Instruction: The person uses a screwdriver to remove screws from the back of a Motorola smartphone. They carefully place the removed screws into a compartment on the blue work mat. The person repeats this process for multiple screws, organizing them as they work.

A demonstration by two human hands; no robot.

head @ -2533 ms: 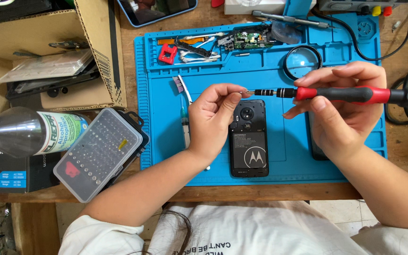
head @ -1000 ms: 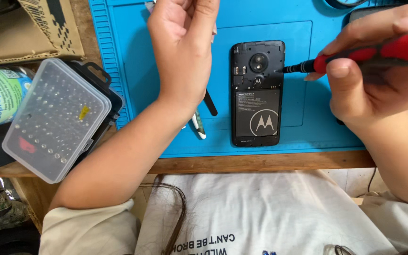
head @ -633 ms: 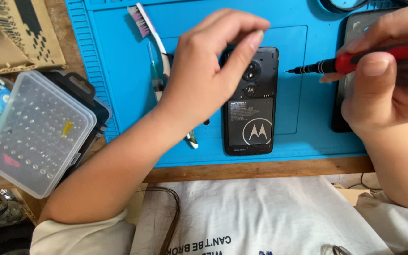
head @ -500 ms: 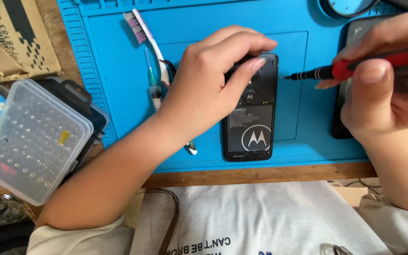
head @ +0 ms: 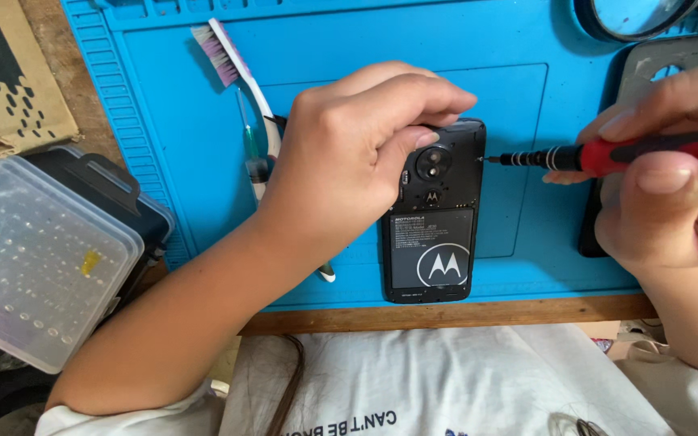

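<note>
Lying face down on the blue work mat point(head: 187, 121), the black phone point(head: 434, 242) has its back cover off: a round camera ring shows near the top, and below it a dark battery with a pale label and a white circular emblem. It sits near the mat's front edge, just above the wooden counter point(head: 446, 313).

Far left, a clear plastic case point(head: 38, 258) with a hinged lid holds rows of small bits in a grid (one yellowish piece stands out among them); it rests on a black box point(head: 107, 190). Behind it is a cardboard box point(head: 10, 77). A toothbrush point(head: 236, 69) with pinkish bristles lies on the mat, its handle running under the left hand.

That left hand point(head: 349, 153) curls over the phone's upper left corner, fingers bent, thumb pressed beside the camera ring. The right hand point(head: 664, 202) is closed around a red-handled screwdriver point(head: 599, 155), its thin tip touching the phone's right edge. A magnifying lens point(head: 632, 16) sits at the top right.
</note>
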